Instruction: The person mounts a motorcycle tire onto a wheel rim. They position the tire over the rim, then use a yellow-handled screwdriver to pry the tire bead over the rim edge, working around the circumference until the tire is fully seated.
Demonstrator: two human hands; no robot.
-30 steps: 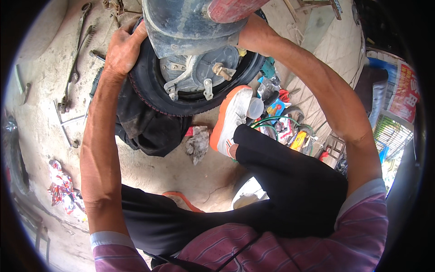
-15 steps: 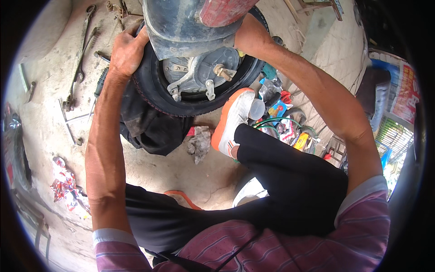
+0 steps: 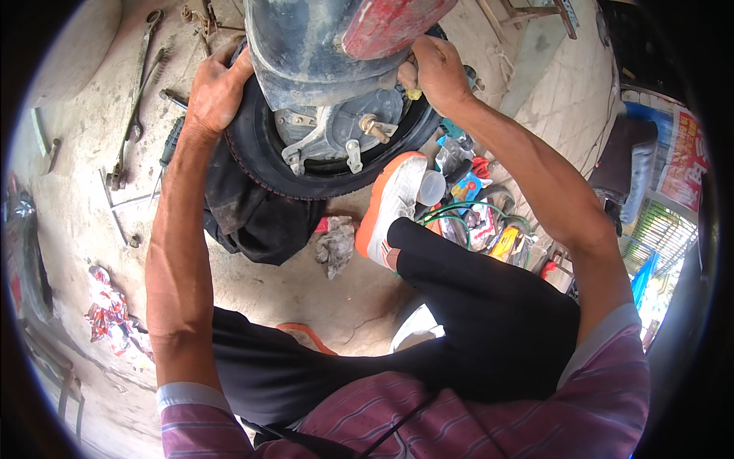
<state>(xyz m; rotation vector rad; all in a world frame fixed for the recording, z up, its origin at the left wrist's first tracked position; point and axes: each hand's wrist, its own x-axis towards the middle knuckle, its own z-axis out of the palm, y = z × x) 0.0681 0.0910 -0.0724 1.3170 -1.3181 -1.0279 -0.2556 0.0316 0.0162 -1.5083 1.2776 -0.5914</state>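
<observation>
A black tyre (image 3: 264, 164) stands with its wheel in front of me. In its middle sits a grey metal hub (image 3: 336, 126) with a brass-coloured axle bolt (image 3: 376, 128). A dusty dark mudguard (image 3: 321, 69) with a red light (image 3: 386, 30) hides the wheel's upper part. My left hand (image 3: 216, 92) is wrapped over the tyre's left side, its fingertips out of sight behind the rubber. On the right side my right hand (image 3: 442, 76) has its fingers curled in at the tyre, close beside the mudguard. A small yellow bit (image 3: 414, 94) shows just under those fingers.
A black cloth (image 3: 264, 229) lies under the tyre, with a crumpled grey rag (image 3: 335, 246) beside it. Long spanners (image 3: 138, 99) and a screwdriver (image 3: 170, 140) are on the floor at left. Mixed parts and packets (image 3: 485, 218) crowd around my shoe (image 3: 388, 203) on the right.
My right hand has shifted a little right and down, and its curled fingers now show beside the mudguard. The mudguard and red light appear slightly further right. My left hand stays on the tyre.
</observation>
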